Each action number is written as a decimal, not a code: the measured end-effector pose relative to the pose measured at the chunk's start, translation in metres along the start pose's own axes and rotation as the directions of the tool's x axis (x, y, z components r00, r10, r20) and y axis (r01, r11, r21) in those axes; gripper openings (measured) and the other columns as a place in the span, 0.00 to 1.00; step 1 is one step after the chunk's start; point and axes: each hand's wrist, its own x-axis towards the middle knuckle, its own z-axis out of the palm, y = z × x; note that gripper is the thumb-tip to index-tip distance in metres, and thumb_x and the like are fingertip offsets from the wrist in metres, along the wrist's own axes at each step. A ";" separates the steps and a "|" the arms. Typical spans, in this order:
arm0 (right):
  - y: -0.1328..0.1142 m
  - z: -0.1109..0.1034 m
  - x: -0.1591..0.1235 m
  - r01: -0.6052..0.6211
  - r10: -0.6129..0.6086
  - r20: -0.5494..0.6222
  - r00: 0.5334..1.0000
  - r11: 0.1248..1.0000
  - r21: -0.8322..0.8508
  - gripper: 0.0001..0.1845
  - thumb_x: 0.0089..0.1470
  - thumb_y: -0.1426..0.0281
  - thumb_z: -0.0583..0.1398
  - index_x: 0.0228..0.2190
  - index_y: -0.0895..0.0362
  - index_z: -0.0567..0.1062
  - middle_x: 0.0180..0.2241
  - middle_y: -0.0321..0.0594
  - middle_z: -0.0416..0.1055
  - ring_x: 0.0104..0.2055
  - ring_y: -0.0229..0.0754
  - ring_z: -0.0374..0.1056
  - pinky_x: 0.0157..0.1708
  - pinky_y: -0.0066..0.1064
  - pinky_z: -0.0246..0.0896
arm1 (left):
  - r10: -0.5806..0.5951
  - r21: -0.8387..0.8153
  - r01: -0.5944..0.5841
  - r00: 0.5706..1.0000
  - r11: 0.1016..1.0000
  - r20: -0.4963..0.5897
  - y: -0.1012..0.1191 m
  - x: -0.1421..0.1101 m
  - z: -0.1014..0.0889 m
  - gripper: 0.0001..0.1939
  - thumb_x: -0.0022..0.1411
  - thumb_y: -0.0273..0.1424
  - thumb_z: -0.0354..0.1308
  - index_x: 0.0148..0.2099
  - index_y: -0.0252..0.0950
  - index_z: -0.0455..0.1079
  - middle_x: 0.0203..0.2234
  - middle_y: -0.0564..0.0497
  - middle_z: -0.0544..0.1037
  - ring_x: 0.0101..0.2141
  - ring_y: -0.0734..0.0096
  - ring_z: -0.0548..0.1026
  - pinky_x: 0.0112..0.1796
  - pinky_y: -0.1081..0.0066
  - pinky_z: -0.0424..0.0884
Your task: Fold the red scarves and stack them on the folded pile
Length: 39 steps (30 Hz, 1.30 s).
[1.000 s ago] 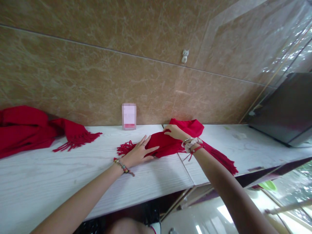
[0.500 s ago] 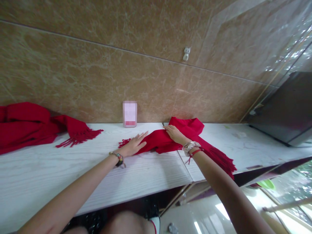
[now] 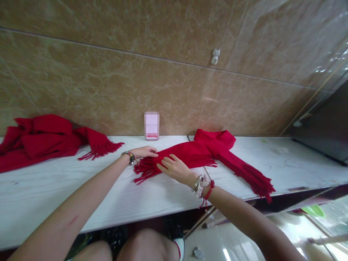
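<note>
The red scarf [image 3: 187,154] lies loosely folded on the white, wood-grained bench [image 3: 108,195], one fringed end toward the left, another running down to the front edge at the right, its looped part near the wall. Both hands are at the left end: the left hand [image 3: 145,151] rests by the fringe, fingers close together — whether it pinches any cloth, I cannot tell — and the right hand [image 3: 174,168] lies over the cloth with its fingers somewhat spread. A second red scarf [image 3: 49,136] sits bunched farther left, its fringe toward the middle. Between them a pink-edged device [image 3: 151,125] leans upright against the brown marbled wall [image 3: 108,87], which carries a small white cat figure [image 3: 215,57]. A dark grey box-shaped object [image 3: 326,123] stands at the far right.
</note>
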 end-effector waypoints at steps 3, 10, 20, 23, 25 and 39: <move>-0.002 0.009 0.003 -0.028 0.028 -0.012 1.000 0.999 -0.017 0.15 0.58 0.77 0.48 0.45 0.61 0.66 0.36 0.44 0.69 0.39 0.44 0.62 0.41 0.38 0.58 | -0.004 -0.046 0.002 1.000 0.999 -0.027 -0.002 -0.006 0.001 0.21 0.47 0.47 0.51 0.32 0.34 0.65 0.22 0.55 0.68 0.25 0.72 0.65 0.27 0.73 0.60; 0.033 -0.010 -0.012 -0.303 0.308 -0.020 0.951 0.945 0.120 0.12 0.55 0.75 0.54 0.42 0.60 0.70 0.38 0.46 0.69 0.41 0.44 0.62 0.43 0.38 0.57 | 0.098 0.304 0.026 0.917 0.952 -0.387 0.022 -0.019 0.021 0.22 0.57 0.38 0.48 0.51 0.34 0.59 0.38 0.46 0.70 0.39 0.63 0.69 0.40 0.66 0.64; 0.059 -0.017 -0.029 -0.338 0.338 0.026 0.941 0.930 0.146 0.10 0.54 0.78 0.53 0.34 0.60 0.73 0.32 0.45 0.72 0.36 0.41 0.67 0.36 0.31 0.63 | 0.256 0.688 0.168 0.845 0.706 -0.469 0.063 -0.017 0.062 0.11 0.57 0.21 0.48 0.43 0.34 0.63 0.38 0.46 0.70 0.36 0.65 0.71 0.37 0.68 0.67; 0.065 -0.017 -0.039 -0.312 0.319 -0.021 0.947 0.937 0.159 0.14 0.53 0.80 0.51 0.38 0.60 0.73 0.35 0.45 0.73 0.38 0.41 0.69 0.38 0.33 0.64 | 0.366 0.767 0.146 0.813 0.625 -0.453 0.067 -0.020 0.040 0.09 0.57 0.20 0.48 0.39 0.34 0.65 0.37 0.46 0.69 0.38 0.65 0.70 0.39 0.68 0.66; 0.070 -0.015 -0.047 -0.309 0.313 0.001 0.950 0.937 0.165 0.15 0.53 0.80 0.50 0.39 0.59 0.73 0.36 0.44 0.74 0.38 0.42 0.70 0.39 0.34 0.65 | 0.424 0.818 0.089 0.821 0.568 -0.383 0.068 -0.023 0.031 0.10 0.58 0.19 0.46 0.38 0.34 0.65 0.36 0.47 0.69 0.38 0.66 0.69 0.39 0.69 0.66; 0.103 -0.014 -0.089 -0.386 0.384 0.047 0.922 0.908 0.165 0.24 0.50 0.83 0.49 0.48 0.58 0.68 0.46 0.46 0.70 0.46 0.43 0.68 0.45 0.37 0.65 | 0.426 0.853 -0.049 0.880 0.520 -0.209 0.053 -0.008 0.028 0.17 0.55 0.14 0.43 0.40 0.35 0.67 0.35 0.48 0.69 0.33 0.70 0.69 0.34 0.72 0.66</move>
